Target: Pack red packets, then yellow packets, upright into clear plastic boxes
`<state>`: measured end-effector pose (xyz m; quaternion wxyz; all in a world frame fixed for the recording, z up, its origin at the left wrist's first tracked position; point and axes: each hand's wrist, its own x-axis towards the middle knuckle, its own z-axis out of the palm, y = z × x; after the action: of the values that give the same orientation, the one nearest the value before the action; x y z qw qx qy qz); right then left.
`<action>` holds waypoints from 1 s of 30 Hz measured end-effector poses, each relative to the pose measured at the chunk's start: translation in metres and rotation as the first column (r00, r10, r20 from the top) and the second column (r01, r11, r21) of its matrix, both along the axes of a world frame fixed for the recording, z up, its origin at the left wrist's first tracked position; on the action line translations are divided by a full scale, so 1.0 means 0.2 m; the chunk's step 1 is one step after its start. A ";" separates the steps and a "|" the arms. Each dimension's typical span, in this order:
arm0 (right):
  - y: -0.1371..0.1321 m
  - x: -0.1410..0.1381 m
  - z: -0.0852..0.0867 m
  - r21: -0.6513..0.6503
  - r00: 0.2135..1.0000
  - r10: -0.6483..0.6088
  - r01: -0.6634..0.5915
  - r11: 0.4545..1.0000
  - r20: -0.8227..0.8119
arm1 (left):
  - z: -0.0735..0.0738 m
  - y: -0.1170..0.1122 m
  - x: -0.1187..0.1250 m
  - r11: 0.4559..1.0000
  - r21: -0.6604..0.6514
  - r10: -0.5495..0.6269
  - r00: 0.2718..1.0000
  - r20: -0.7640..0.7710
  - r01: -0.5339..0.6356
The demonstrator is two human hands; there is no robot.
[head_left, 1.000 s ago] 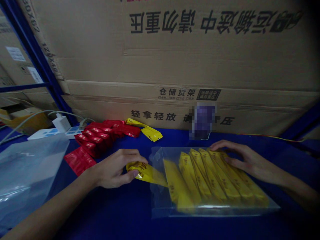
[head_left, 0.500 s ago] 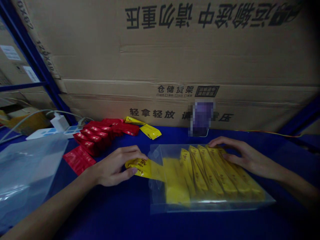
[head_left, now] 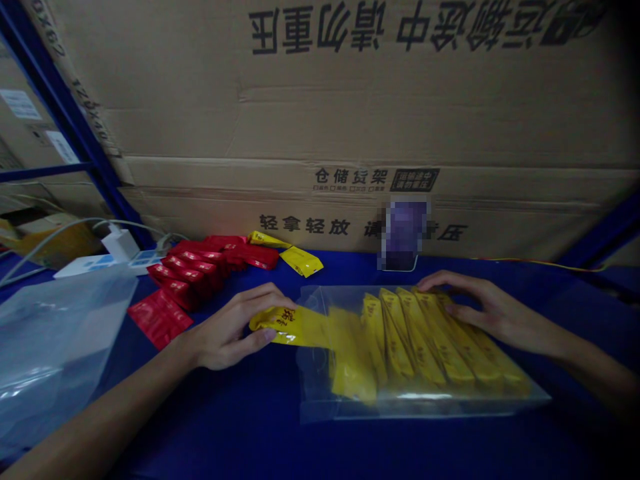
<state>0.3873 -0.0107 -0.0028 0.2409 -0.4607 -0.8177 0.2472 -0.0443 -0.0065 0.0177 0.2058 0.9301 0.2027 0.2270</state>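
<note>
A clear plastic box (head_left: 320,400) lies flat on the blue table, with several yellow sachets (head_left: 425,340) lined up inside it. My left hand (head_left: 233,330) pinches one yellow sachet (head_left: 293,325) by its end, and the sachet's other end reaches into the box's open left side. My right hand (head_left: 487,310) rests on top of the box at its far right, with the fingers spread flat over it.
A heap of red sachets (head_left: 200,273) and two loose yellow sachets (head_left: 300,260) lie at the back left. A white power strip (head_left: 100,263) with a charger sits further left. A clear plastic bag (head_left: 45,347) fills the left edge. Large cardboard cartons (head_left: 350,120) wall off the back.
My left hand has lifted the sachet's held end slightly and pushed it further into the box's open side. My right hand has stayed on the box top.
</note>
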 end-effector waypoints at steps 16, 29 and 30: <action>0.01 0.02 -0.02 -0.020 1.000 0.003 -0.003 1.000 -0.007 | -0.05 0.00 0.03 1.000 0.016 -0.028 1.000 0.013 0.027; 0.00 0.00 0.00 -0.026 1.000 -0.012 0.012 1.000 -0.017 | -0.12 -0.02 0.07 0.990 0.130 0.086 0.970 -0.227 -0.057; 0.00 0.00 0.00 -0.028 1.000 -0.015 0.014 1.000 -0.017 | -0.12 -0.02 0.08 0.991 0.125 0.082 0.970 -0.230 -0.054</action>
<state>0.3865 -0.0110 -0.0033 0.2431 -0.4679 -0.8087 0.2606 -0.0290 -0.0107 -0.0067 0.1170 0.9534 0.2435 0.1340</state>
